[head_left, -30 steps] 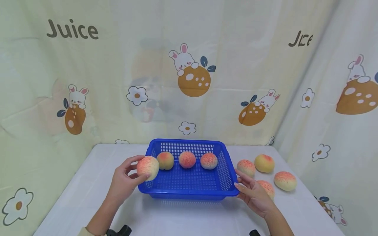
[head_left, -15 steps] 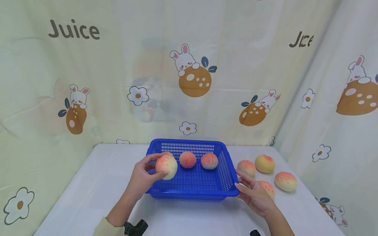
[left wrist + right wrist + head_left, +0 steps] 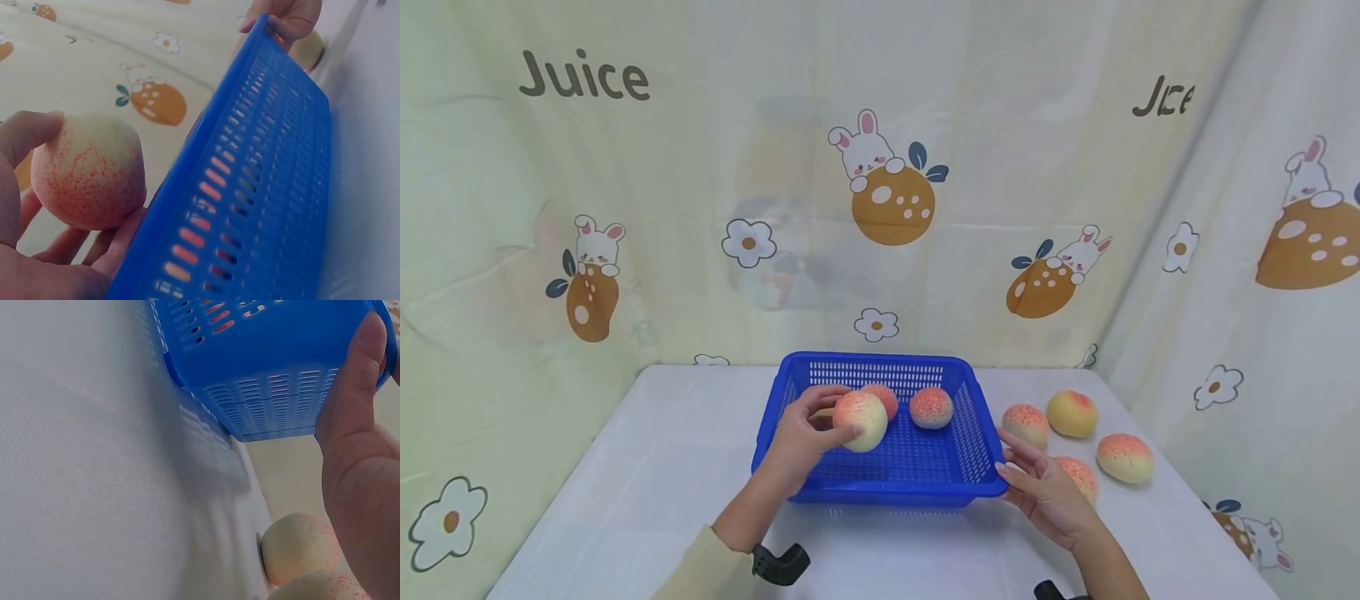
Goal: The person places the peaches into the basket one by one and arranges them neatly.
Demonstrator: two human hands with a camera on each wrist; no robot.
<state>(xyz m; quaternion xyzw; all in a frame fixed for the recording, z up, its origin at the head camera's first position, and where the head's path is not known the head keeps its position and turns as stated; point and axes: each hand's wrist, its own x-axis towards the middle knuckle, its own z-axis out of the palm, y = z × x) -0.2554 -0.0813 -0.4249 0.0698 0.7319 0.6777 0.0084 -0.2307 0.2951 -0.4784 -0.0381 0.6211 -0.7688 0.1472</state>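
Observation:
My left hand (image 3: pixel 801 437) holds a pale yellow and red peach (image 3: pixel 863 422) between thumb and fingers, over the left half of a blue plastic basket (image 3: pixel 895 489). In the left wrist view the held peach (image 3: pixel 90 172) appears above the basket rim, thumb on its upper side. My right hand (image 3: pixel 1047 492) grips the basket's right rim near the front corner; the right wrist view shows its thumb (image 3: pixel 369 340) on the rim. Inside the basket are a peach (image 3: pixel 932 408) at the right and another (image 3: pixel 883 398) partly covered by the held one. The left hand hides the basket's left part.
Right of the basket lie several more peaches on the white table: a speckled one (image 3: pixel 1025 425), a yellow one (image 3: pixel 1072 413), a longish one (image 3: pixel 1125 458) and one (image 3: pixel 1077 477) partly behind my right hand. A printed curtain (image 3: pixel 700 275) hangs behind the table.
My left hand has carried the peach rightward, from the basket's left rim to over its inside, and now covers the leftmost peach there. The right hand stays at the rim.

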